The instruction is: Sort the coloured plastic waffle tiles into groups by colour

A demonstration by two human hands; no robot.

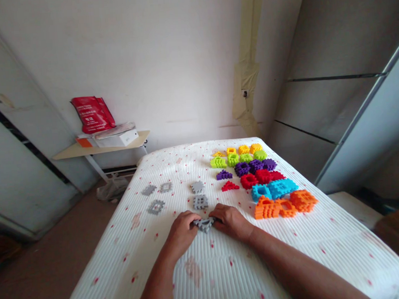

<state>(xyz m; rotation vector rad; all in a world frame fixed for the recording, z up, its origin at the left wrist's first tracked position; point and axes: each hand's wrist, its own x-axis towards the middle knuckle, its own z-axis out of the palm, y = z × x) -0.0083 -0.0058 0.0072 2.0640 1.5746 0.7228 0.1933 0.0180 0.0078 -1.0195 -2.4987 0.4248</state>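
Your left hand [182, 229] and right hand [231, 219] both pinch the grey interlocking block [204, 224]; the red bag [93, 113] print is unreadable.

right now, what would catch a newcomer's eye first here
The rows of bright plastic interlocking blocks on the right of the white quilted bed cover, sorted by colour from yellow at the far end to orange at the near end. Next, the left hand and right hand meeting on a grey block piece at centre. A red bag leans on the far wall.
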